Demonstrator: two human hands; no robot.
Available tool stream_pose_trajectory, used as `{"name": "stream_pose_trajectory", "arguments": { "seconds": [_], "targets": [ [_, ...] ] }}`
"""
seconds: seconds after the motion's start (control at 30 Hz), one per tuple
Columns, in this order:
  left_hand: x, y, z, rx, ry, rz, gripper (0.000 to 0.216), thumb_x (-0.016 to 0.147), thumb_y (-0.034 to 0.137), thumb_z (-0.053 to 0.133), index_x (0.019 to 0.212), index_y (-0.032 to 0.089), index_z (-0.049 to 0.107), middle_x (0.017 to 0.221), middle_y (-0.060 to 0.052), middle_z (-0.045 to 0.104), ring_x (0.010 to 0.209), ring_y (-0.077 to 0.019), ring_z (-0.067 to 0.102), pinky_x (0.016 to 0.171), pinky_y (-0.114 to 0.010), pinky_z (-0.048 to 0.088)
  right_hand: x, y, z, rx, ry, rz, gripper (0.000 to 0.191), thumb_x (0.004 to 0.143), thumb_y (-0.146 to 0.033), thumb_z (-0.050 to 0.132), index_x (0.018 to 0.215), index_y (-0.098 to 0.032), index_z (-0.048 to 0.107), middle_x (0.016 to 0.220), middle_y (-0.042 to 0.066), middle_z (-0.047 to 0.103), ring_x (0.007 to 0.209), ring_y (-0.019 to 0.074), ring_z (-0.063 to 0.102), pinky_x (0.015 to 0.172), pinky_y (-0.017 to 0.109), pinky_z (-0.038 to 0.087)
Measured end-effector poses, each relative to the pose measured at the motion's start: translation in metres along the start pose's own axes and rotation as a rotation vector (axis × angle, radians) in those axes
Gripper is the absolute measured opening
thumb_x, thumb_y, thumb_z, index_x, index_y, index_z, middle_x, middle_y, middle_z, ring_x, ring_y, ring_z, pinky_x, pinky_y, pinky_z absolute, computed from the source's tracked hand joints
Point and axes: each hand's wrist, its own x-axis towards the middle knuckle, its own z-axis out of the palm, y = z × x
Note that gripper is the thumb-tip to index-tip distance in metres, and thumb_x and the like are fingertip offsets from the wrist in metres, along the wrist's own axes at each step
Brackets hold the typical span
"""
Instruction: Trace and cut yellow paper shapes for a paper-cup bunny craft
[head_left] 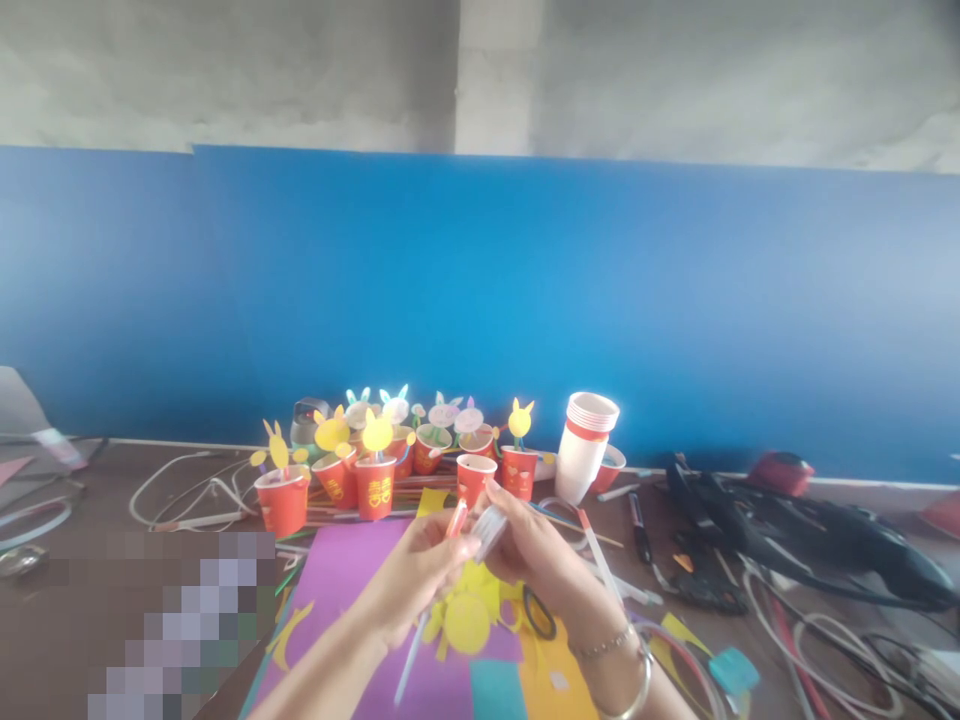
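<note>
My left hand [427, 560] is closed on a thin orange-tipped stick [457, 518], and its exact kind is unclear. Pinched in my right hand [529, 545] is a clear plastic piece [491, 530], held against the left fingertips. A pale thin stick [409, 660] shows below my left hand; whether it is held I cannot tell. Under both hands lie yellow paper cutouts [466, 622] on a purple sheet [352, 560]. Black-handled scissors [540, 613] rest beside my right wrist. Just beyond my fingers stands a red paper cup [477, 475].
Several red cups with paper rabbit figures, one a yellow rabbit [377, 432], line the back. A stack of white cups [587, 445] stands right of them. A black bag [810, 540], a marker [639, 527] and coiled cables [817, 640] lie at right. A blue partition [480, 280] rises behind.
</note>
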Motion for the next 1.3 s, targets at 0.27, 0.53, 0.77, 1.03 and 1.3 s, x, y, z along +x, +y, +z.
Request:
{"name": "stream_pose_trajectory", "arguments": {
  "seconds": [0.27,0.53,0.77,1.03,1.3],
  "targets": [
    [-0.001,0.001,0.0,-0.009,-0.035,0.057,0.023,0.074,0.038,0.06,0.074,0.016,0.054,0.043,0.011,0.029,0.039,-0.0039,0.018,0.039,-0.02,0.013,-0.004,-0.007,0.003,0.049,-0.031,-0.016,0.043,0.086,-0.055,0.044,0.063,-0.019,0.049,0.043,-0.006,0.042,0.033,0.006,0.027,0.037,0.024,0.012],
    [0.002,-0.004,-0.001,-0.022,-0.032,0.054,0.019,0.074,0.035,0.059,0.075,0.016,0.056,0.045,0.011,0.028,0.039,-0.0038,0.016,0.04,-0.02,0.011,-0.001,-0.006,0.005,-0.072,0.063,0.003,0.048,0.085,-0.059,0.042,0.06,-0.019,0.051,0.039,-0.006,0.042,0.031,0.0062,0.028,0.035,0.023,0.013],
    [0.003,0.001,0.002,-0.01,-0.018,0.035,0.027,0.071,0.042,0.063,0.069,0.018,0.05,0.044,0.012,0.026,0.039,-0.0039,0.015,0.04,-0.021,0.008,-0.001,-0.008,0.006,-0.137,0.098,0.023,0.047,0.085,-0.057,0.041,0.056,-0.021,0.049,0.034,-0.005,0.039,0.029,0.0085,0.029,0.035,0.026,0.013],
    [0.003,0.001,-0.001,-0.02,-0.041,0.011,0.034,0.072,0.047,0.064,0.068,0.018,0.048,0.043,0.012,0.026,0.038,-0.0037,0.015,0.041,-0.022,0.008,-0.003,-0.011,0.011,-0.122,0.156,0.02,0.047,0.084,-0.056,0.044,0.053,-0.021,0.048,0.034,-0.004,0.039,0.029,0.0081,0.027,0.036,0.026,0.012],
    [0.002,-0.003,-0.003,-0.05,-0.027,0.033,0.029,0.071,0.042,0.064,0.071,0.017,0.051,0.043,0.012,0.026,0.038,-0.0035,0.016,0.042,-0.021,0.01,-0.005,-0.01,0.01,-0.071,0.116,-0.016,0.049,0.084,-0.059,0.044,0.055,-0.021,0.049,0.036,-0.004,0.039,0.03,0.0077,0.026,0.036,0.026,0.012]
  ]
}}
